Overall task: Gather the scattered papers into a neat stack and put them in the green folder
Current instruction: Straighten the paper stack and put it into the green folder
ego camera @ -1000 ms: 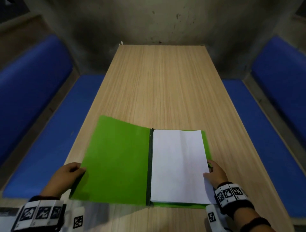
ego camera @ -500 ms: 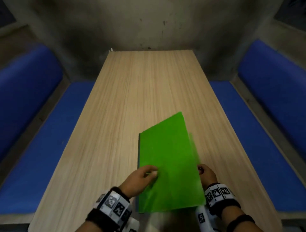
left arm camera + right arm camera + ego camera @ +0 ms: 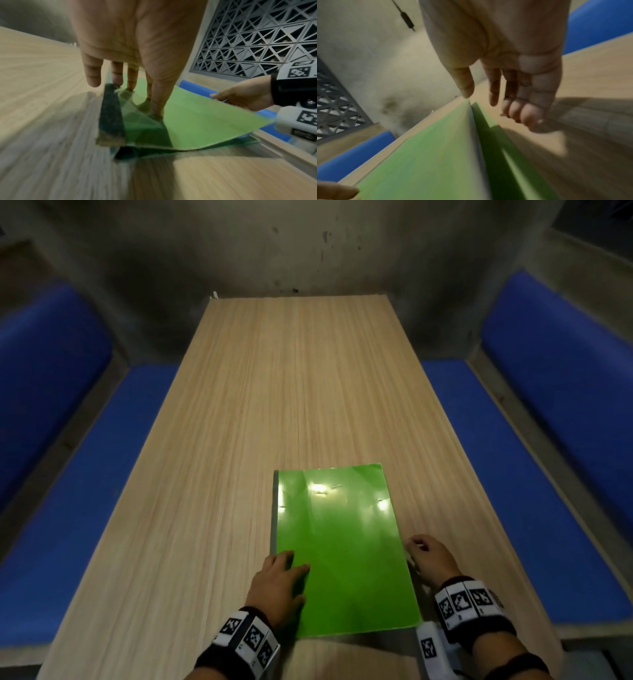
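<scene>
Since a second ago: cover's swung over — the green folder (image 3: 342, 549) that lay open with white paper showing is now closed flat, and my left hand has come across from the far left edge onto it.
Green folder: lying on the wooden table (image 3: 274, 392) near my edge, dark spine to the left, glossy cover catching light spots.
Papers: a thin pale edge (image 3: 475, 135) shows between the two green covers in the right wrist view; nothing else of them is visible.
Left hand (image 3: 277, 583): fingers straight, spread, pressing down on the cover's near-left corner by the spine; fingertips (image 3: 157, 108) flat on green.
Right hand (image 3: 430, 559): just beside the folder's right edge, fingers loosely curled, gripping nothing; whether it touches the edge, I can't tell.
Cover edge: lifted a little on the right side in the left wrist view.
Surroundings: blue benches (image 3: 548, 474) either side, grey wall ahead.
</scene>
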A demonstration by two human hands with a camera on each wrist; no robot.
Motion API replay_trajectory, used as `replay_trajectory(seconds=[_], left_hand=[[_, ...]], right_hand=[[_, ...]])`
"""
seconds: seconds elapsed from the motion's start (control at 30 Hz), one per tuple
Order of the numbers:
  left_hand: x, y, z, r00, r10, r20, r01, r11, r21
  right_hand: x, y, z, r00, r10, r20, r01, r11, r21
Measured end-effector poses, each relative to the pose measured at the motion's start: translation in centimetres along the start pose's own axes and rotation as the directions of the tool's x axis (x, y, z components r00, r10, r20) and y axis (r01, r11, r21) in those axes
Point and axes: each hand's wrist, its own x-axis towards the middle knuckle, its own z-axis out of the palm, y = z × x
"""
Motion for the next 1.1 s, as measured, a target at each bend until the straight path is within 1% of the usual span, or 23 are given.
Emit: replay_trajectory(seconds=[0.03, 0.13, 0.27, 0.33, 0.4, 0.47, 0.53, 0.57, 0.6, 0.63, 0.67, 0.77, 0.83, 0.9, 0.97, 1.03, 1.1], left_hand=[[0.0, 0.1, 0.1, 1.000, 0.000, -0.005, 0.000, 1.000, 0.011], [-0.2, 0.0, 0.0, 1.000, -0.028, -0.014, 0.028, 1.000, 0.000], [-0.4, -0.2, 0.2, 0.997, -0.080, 0.016, 0.081, 0.990, -0.117], [-0.4, -0.1, 0.1, 0.996, -0.085, 0.019, 0.087, 0.984, -0.157], [-0.4, -0.1, 0.2, 0.994, -0.111, -0.009, 0.106, 0.966, -0.236], [-0.3, -0.5, 0.2, 0.979, -0.195, -0.055, 0.159, 0.906, -0.393], [0.0, -1.5, 0.0, 0.941, -0.326, -0.084, 0.222, 0.789, -0.573], [0.2, -2.2, -0.3, 0.916, -0.393, -0.078, 0.257, 0.727, -0.636], [0.4, -3.1, -0.8, 0.895, -0.443, -0.059, 0.290, 0.677, -0.676], [0.4, -4.0, -1.4, 0.883, -0.467, -0.036, 0.315, 0.648, -0.693], [0.4, -5.1, -2.0, 0.882, -0.470, -0.020, 0.323, 0.637, -0.700], [-0.3, -9.4, -3.7, 0.900, -0.431, -0.068, 0.262, 0.657, -0.707], [-1.1, -12.7, -4.8, 0.889, -0.447, -0.096, 0.261, 0.668, -0.697], [-2.1, -16.3, -6.1, 0.856, -0.509, -0.091, 0.320, 0.660, -0.680], [-3.1, -20.1, -6.7, 0.817, -0.573, -0.070, 0.399, 0.649, -0.648], [-3.8, -23.0, -6.8, 0.794, -0.604, -0.066, 0.450, 0.658, -0.604], [-4.2, -24.9, -6.7, 0.778, -0.624, -0.065, 0.472, 0.651, -0.595]], right_hand=[[-0.3, 0.0, -0.2, 1.000, 0.010, -0.007, -0.011, 0.998, -0.055], [-1.1, -0.1, -0.5, 0.998, 0.066, 0.007, -0.064, 0.992, -0.111], [-2.0, 0.2, 0.1, 0.990, 0.112, 0.092, -0.080, 0.951, -0.300], [-2.4, 0.0, 0.8, 0.988, 0.127, 0.088, -0.088, 0.931, -0.354], [-2.6, -0.5, 1.2, 0.989, 0.141, 0.048, -0.114, 0.924, -0.365], [-2.6, -0.9, 1.4, 0.984, 0.176, 0.035, -0.152, 0.921, -0.358], [-2.8, -1.3, 1.7, 0.978, 0.197, 0.073, -0.161, 0.924, -0.347], [-2.8, -1.4, 2.0, 0.978, 0.188, 0.086, -0.152, 0.935, -0.320], [-2.7, -1.4, 2.5, 0.979, 0.178, 0.101, -0.142, 0.947, -0.287], [-2.5, -1.3, 3.0, 0.981, 0.162, 0.106, -0.130, 0.958, -0.254], [-2.2, -1.3, 3.8, 0.982, 0.154, 0.112, -0.124, 0.962, -0.243], [-2.6, -2.6, 6.8, 0.979, 0.109, 0.169, -0.065, 0.967, -0.245], [-3.6, -4.4, 9.5, 0.977, 0.061, 0.203, -0.012, 0.972, -0.233], [-4.7, -6.1, 12.6, 0.966, 0.023, 0.257, 0.038, 0.972, -0.231], [-5.7, -7.5, 15.8, 0.951, 0.023, 0.309, 0.044, 0.977, -0.208], [-6.6, -8.6, 18.5, 0.939, 0.031, 0.342, 0.035, 0.982, -0.184], [-7.0, -9.3, 20.5, 0.931, 0.019, 0.364, 0.059, 0.978, -0.201]])
